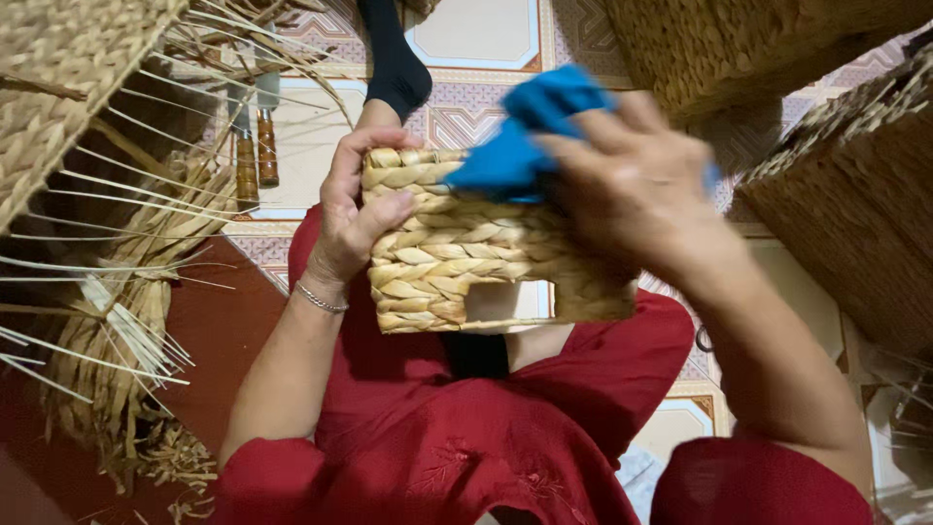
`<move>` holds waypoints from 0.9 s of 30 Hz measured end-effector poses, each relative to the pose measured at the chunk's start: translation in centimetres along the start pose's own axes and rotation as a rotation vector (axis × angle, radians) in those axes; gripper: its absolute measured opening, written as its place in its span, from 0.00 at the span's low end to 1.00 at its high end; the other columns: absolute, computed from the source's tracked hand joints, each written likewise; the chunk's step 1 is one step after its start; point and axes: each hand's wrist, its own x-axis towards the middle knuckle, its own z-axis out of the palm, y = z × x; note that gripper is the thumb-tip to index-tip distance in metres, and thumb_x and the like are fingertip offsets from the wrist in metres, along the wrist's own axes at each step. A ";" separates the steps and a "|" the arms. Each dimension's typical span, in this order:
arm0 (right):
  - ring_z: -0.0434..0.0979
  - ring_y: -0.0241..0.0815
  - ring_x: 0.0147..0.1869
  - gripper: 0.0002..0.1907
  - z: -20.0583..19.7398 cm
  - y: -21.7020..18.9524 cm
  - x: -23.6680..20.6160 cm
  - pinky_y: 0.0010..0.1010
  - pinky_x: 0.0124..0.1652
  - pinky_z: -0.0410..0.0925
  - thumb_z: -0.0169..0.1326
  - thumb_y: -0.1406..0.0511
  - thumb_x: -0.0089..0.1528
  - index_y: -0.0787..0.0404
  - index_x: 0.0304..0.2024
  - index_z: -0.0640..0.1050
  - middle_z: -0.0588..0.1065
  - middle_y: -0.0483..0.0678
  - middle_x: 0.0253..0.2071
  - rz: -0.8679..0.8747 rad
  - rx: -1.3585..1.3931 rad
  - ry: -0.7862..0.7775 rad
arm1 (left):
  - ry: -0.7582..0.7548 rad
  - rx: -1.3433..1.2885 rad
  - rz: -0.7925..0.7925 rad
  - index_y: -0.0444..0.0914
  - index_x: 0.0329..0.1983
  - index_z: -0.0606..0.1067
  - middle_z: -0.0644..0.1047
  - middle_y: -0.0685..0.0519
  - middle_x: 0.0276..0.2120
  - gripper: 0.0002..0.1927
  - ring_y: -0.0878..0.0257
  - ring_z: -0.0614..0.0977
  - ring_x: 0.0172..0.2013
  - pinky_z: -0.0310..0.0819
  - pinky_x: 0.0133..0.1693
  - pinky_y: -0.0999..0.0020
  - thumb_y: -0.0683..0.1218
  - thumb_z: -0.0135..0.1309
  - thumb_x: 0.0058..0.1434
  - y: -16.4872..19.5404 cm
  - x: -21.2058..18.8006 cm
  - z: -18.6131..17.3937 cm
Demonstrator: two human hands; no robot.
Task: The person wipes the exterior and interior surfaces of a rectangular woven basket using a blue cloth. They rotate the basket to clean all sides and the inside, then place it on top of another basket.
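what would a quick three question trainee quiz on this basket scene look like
1. True or false: the left hand grips the woven basket at its edge.
2. What does the right hand press on the basket? A) blue cloth B) a brush C) a sponge
3. Fill in: two tools with ____ handles lie on the tiled floor.

Key: 1 true; 2 A; 3 wooden
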 end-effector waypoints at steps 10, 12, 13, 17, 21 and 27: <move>0.75 0.48 0.49 0.16 -0.5 -0.1 -1.2 0.37 0.38 0.72 0.61 0.65 0.63 0.53 0.54 0.81 0.76 0.44 0.43 -0.010 -0.116 -0.019 | -0.013 0.075 -0.039 0.34 0.60 0.68 0.72 0.48 0.56 0.21 0.63 0.73 0.50 0.70 0.56 0.68 0.42 0.51 0.64 0.0 0.2 0.5; 0.76 0.46 0.53 0.16 0.6 -1.8 1.0 0.35 0.35 0.73 0.59 0.66 0.63 0.55 0.54 0.80 0.75 0.46 0.42 -0.120 -0.111 -0.010 | -0.057 0.165 0.072 0.35 0.61 0.68 0.72 0.48 0.57 0.22 0.62 0.73 0.56 0.66 0.63 0.69 0.43 0.50 0.63 -0.1 0.0 0.0; 0.76 0.46 0.52 0.16 1.1 -2.7 1.8 0.35 0.34 0.73 0.59 0.66 0.63 0.56 0.54 0.79 0.74 0.46 0.42 -0.131 -0.124 -0.026 | -0.082 0.209 0.134 0.36 0.61 0.68 0.72 0.48 0.57 0.22 0.62 0.73 0.59 0.64 0.67 0.69 0.43 0.49 0.63 -0.2 0.0 -0.3; 0.77 0.46 0.49 0.21 2.8 -5.4 3.8 0.34 0.29 0.72 0.58 0.65 0.58 0.58 0.55 0.80 0.73 0.48 0.37 -0.162 -0.097 -0.013 | -0.050 0.281 0.076 0.35 0.61 0.67 0.68 0.48 0.57 0.23 0.61 0.71 0.57 0.64 0.66 0.67 0.44 0.50 0.62 -0.2 -0.5 -0.6; 0.77 0.47 0.43 0.15 1.4 -3.0 2.6 0.38 0.31 0.72 0.61 0.63 0.63 0.53 0.54 0.82 0.76 0.47 0.38 -0.102 0.013 -0.041 | -0.107 0.214 0.077 0.35 0.60 0.67 0.70 0.47 0.58 0.22 0.60 0.73 0.60 0.65 0.68 0.64 0.45 0.51 0.63 0.6 -0.4 -0.2; 0.76 0.51 0.41 0.12 -1.7 3.3 -3.9 0.41 0.39 0.72 0.66 0.62 0.61 0.60 0.43 0.83 0.79 0.50 0.39 0.114 0.092 -0.118 | -0.244 0.117 -0.078 0.41 0.58 0.68 0.72 0.47 0.54 0.22 0.59 0.78 0.54 0.79 0.55 0.61 0.47 0.55 0.60 2.0 2.7 1.9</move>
